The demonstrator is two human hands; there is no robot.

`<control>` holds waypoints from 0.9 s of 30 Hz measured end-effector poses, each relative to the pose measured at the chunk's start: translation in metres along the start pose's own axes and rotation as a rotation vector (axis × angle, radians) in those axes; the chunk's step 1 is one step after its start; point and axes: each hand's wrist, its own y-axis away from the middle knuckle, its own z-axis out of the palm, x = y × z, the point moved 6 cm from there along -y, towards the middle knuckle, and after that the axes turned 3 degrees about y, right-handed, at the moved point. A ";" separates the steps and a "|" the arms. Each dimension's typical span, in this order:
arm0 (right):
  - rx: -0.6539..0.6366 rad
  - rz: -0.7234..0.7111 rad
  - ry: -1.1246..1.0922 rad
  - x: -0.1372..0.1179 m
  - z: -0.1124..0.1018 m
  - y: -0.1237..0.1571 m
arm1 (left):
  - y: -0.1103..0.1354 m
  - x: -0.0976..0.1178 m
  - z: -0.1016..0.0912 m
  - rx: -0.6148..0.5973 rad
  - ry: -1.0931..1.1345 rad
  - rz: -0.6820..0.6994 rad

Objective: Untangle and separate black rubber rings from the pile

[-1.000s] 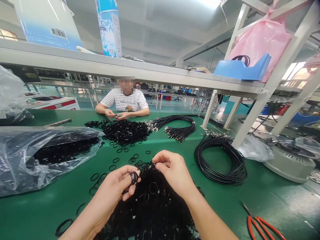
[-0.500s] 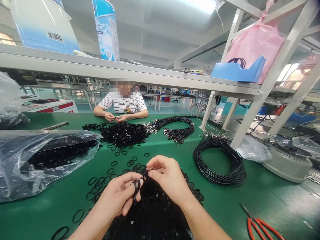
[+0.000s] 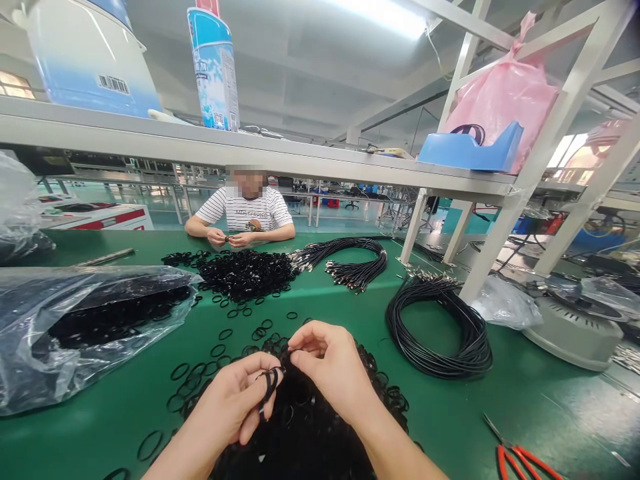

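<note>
Black rings point(image 3: 270, 385) sit in the fingers of my left hand point(image 3: 235, 399), which is closed around them. Close by on the right, my right hand point(image 3: 330, 367) pinches with thumb and fingertips at something small and dark; it looks like part of a black ring, but the dark heap behind makes it hard to tell. Both hands are over a large pile of black rings point(image 3: 300, 440). Loose rings point(image 3: 180, 371) lie scattered on the green table to the left of the pile.
A clear plastic bag of rings point(image 3: 115, 320) lies left. Beyond are another ring heap point(image 3: 245, 273) and a bent cable bundle point(image 3: 355, 260). Coiled black cables point(image 3: 440, 333) and red-handled pliers point(image 3: 515, 450) lie right. A co-worker point(image 3: 245, 213) sits opposite, beneath a white shelf point(image 3: 300, 157).
My hands have moved slightly apart, the right fingertips drawing away from the left ones. The whole view has shifted a little downward in the picture.
</note>
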 end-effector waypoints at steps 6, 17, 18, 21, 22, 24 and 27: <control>0.030 0.012 0.000 0.000 -0.003 -0.002 | 0.002 0.001 -0.003 0.037 0.039 -0.009; 0.051 0.001 0.049 -0.005 -0.001 0.002 | 0.000 -0.001 -0.001 -0.031 0.027 -0.012; 0.052 0.003 0.040 -0.004 -0.002 0.001 | 0.000 -0.002 -0.002 -0.031 0.030 -0.007; 0.072 -0.010 0.078 -0.003 -0.010 -0.001 | -0.001 -0.003 -0.005 -0.006 0.017 0.013; 0.084 -0.028 0.120 -0.002 -0.013 -0.002 | -0.002 -0.003 -0.006 -0.002 0.006 0.013; 0.090 -0.068 0.244 -0.003 -0.017 -0.003 | -0.003 -0.004 -0.007 0.004 -0.006 0.008; 0.011 -0.111 0.449 -0.004 -0.017 -0.002 | -0.004 -0.004 -0.008 0.027 -0.001 -0.007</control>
